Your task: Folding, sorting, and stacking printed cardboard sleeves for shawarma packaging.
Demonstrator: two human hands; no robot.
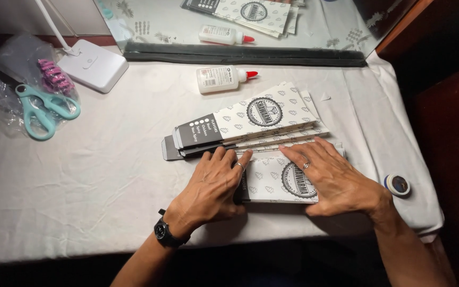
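My left hand (212,183) and my right hand (336,178) lie flat, palms down, on a white patterned paper sleeve (272,183) with a round black emblem near the table's front edge. The left hand covers the sleeve's dark left end; the right hand covers its right half. Just behind the hands lies a fanned stack of the same flat sleeves (251,122), white with dark grey ends. A white glue bottle (221,78) with a red cap lies on its side behind the stack.
Teal scissors (43,109) and a pink clip (54,77) rest on a clear plastic bag at the left. A white lamp base (92,65) stands at the back left. A mirror (240,24) leans along the back. A tape roll (398,185) sits at the right edge.
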